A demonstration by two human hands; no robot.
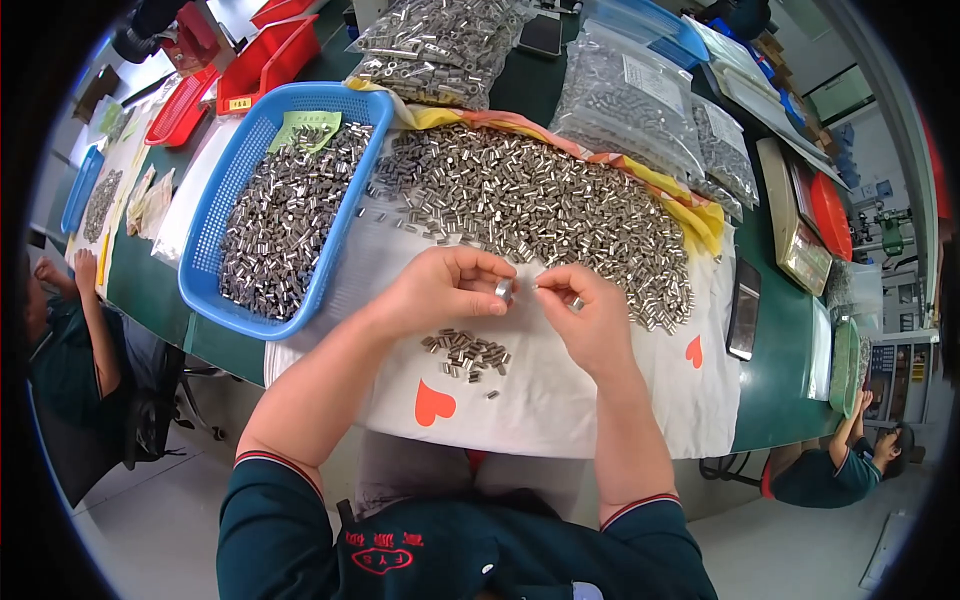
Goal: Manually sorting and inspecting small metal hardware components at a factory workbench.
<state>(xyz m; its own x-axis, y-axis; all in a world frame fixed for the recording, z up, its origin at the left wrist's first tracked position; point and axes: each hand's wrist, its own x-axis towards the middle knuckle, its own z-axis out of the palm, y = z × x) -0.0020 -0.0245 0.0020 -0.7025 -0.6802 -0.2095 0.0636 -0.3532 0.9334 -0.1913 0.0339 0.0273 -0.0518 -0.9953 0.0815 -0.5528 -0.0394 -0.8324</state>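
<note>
My left hand (440, 292) pinches a short shiny metal sleeve (503, 289) between thumb and fingertips. Close beside it on the right, my right hand (592, 318) is closed, thumb and forefinger together, their tips near the sleeve but apart from it. Another small metal cylinder (577, 303) sits among the right hand's fingers. Beyond both hands spreads a large heap of small metal cylinders (540, 195) on a white cloth (540, 410). A smaller pile of the same cylinders (470, 355) lies nearer me, below the left hand, with one loose piece (492, 394) apart from it.
At left stands a blue basket (200, 225) full of cylinders, holding a green slip. Clear bags of metal parts (435, 50) (635, 90) line the back. A phone (743, 310) lies right of the cloth. Red bins (265, 60) stand far left; other people sit at both sides.
</note>
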